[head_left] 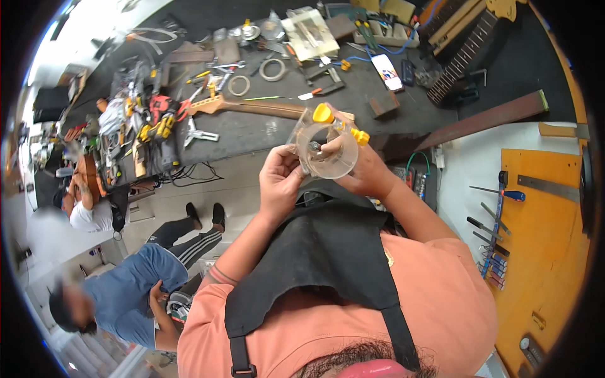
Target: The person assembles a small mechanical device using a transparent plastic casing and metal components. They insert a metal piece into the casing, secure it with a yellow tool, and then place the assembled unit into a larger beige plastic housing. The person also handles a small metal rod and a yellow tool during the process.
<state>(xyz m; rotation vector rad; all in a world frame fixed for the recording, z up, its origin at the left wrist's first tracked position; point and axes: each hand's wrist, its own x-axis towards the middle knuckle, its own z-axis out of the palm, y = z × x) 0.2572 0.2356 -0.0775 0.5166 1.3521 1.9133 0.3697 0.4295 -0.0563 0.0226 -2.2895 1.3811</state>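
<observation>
Up in front of my chest is a clear plastic router base (343, 165), a round see-through cylinder with yellow knobs. My left hand (278, 179) pinches its left edge between thumb and fingers. From the other side my right hand (370, 175) grips it, and some fingers show at the ring's opening, around a small dark metal part (315, 145). The cylinder partly hides those fingers. Behind the base, a wooden guitar neck (261, 107) lies on the dark workbench (252, 140).
Left on the bench are a red-and-yellow power tool (162, 116) and jumbled hand tools. Tape rings (272, 70), a phone (386, 72) and a fretted neck (463, 58) lie farther back. An orange tool board (541, 189) hangs right. A person in blue (135, 286) is at left.
</observation>
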